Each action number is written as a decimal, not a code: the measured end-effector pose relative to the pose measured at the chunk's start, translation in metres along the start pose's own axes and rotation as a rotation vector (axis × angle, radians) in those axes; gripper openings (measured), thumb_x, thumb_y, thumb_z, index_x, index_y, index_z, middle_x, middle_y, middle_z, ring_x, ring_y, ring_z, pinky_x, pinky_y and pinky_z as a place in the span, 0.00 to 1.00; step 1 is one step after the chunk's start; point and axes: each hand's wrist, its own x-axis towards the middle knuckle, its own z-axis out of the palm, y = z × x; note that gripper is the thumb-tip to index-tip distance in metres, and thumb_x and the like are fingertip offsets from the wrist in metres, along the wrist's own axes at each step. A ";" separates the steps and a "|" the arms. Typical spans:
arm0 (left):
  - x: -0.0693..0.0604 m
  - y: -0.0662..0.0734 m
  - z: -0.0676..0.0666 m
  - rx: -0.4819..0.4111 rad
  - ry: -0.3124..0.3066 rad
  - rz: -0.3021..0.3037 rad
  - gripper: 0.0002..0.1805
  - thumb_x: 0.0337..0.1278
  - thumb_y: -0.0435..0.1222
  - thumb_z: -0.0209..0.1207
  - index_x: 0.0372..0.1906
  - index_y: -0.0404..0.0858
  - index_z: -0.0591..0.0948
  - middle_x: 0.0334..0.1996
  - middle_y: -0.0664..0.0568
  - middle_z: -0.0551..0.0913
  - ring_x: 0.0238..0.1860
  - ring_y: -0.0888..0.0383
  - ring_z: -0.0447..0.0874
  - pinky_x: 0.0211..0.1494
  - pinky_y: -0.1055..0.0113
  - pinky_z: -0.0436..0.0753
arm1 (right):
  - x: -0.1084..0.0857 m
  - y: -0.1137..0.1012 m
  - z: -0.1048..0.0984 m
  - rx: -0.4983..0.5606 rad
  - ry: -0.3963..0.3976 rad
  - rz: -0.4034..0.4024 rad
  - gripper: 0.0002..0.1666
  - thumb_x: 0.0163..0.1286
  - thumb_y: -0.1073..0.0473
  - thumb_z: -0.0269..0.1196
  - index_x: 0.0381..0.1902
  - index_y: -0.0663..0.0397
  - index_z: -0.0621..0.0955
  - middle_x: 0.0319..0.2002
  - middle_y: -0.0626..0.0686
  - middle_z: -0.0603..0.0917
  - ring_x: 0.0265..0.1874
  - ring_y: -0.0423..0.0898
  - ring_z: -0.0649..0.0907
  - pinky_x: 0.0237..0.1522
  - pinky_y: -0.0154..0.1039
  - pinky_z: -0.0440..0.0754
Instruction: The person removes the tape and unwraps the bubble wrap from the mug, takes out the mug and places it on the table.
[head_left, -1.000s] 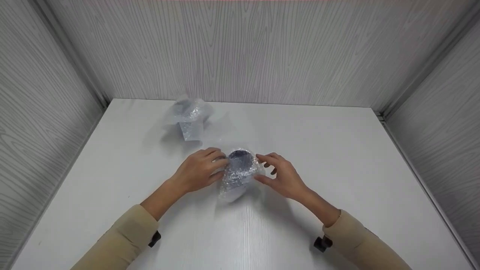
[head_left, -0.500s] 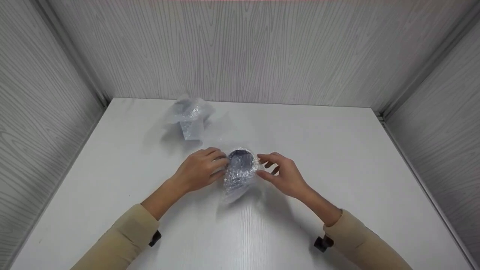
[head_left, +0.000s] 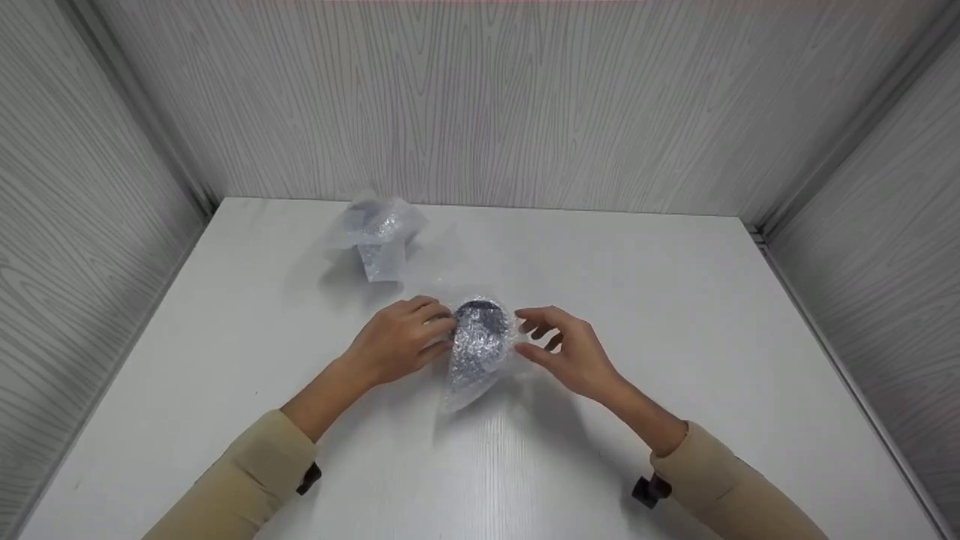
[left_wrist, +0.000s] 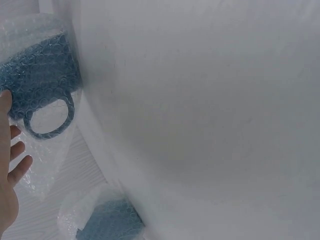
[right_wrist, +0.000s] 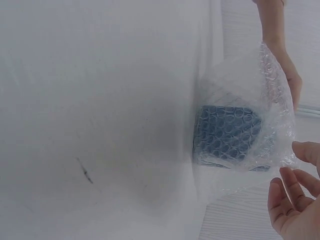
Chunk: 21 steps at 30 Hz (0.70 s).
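Note:
A blue mug [left_wrist: 42, 70] wrapped in bubble wrap stands upright on the white table, its handle visible through the plastic in the left wrist view. My left hand [head_left: 397, 339] holds its left side, the thumb against the wrapped wall and the other fingers spread beside it. On the opposite side my right hand [head_left: 566, 351] grips the edge of the bubble wrap [right_wrist: 272, 90], thumb and fingertips bent around it. A loose corner of the wrap hangs down toward the front. The left fingertips are partly hidden in the head view.
A second bubble-wrapped mug [left_wrist: 112, 220] stands at the back left of the table [head_left: 675, 300], with wrap sticking out around its top. Grey wood-grain panels [head_left: 480, 105] enclose the back and both sides.
The bubble wrap over the mug's front has shifted, and its lower corner now hangs more pointed. My right hand has moved slightly right; my left hand stays in place.

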 end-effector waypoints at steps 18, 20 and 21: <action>0.001 0.001 0.000 -0.012 0.006 -0.013 0.12 0.63 0.46 0.72 0.46 0.46 0.88 0.45 0.53 0.90 0.52 0.54 0.88 0.54 0.62 0.90 | -0.011 -0.007 -0.005 -0.027 0.017 -0.025 0.24 0.67 0.62 0.74 0.61 0.52 0.84 0.47 0.52 0.89 0.46 0.49 0.87 0.44 0.42 0.87; 0.001 0.001 0.000 -0.008 0.002 -0.013 0.12 0.63 0.46 0.72 0.46 0.46 0.88 0.45 0.53 0.90 0.52 0.54 0.88 0.54 0.62 0.89 | -0.013 -0.006 -0.005 -0.038 0.021 -0.040 0.24 0.67 0.62 0.74 0.61 0.51 0.84 0.47 0.52 0.89 0.46 0.49 0.87 0.44 0.46 0.88; 0.001 0.001 0.000 -0.007 -0.001 -0.012 0.12 0.63 0.46 0.72 0.46 0.46 0.88 0.45 0.53 0.89 0.52 0.54 0.88 0.55 0.62 0.89 | -0.014 -0.006 -0.005 -0.042 0.024 -0.049 0.24 0.67 0.62 0.74 0.61 0.52 0.84 0.47 0.52 0.89 0.45 0.50 0.87 0.44 0.47 0.88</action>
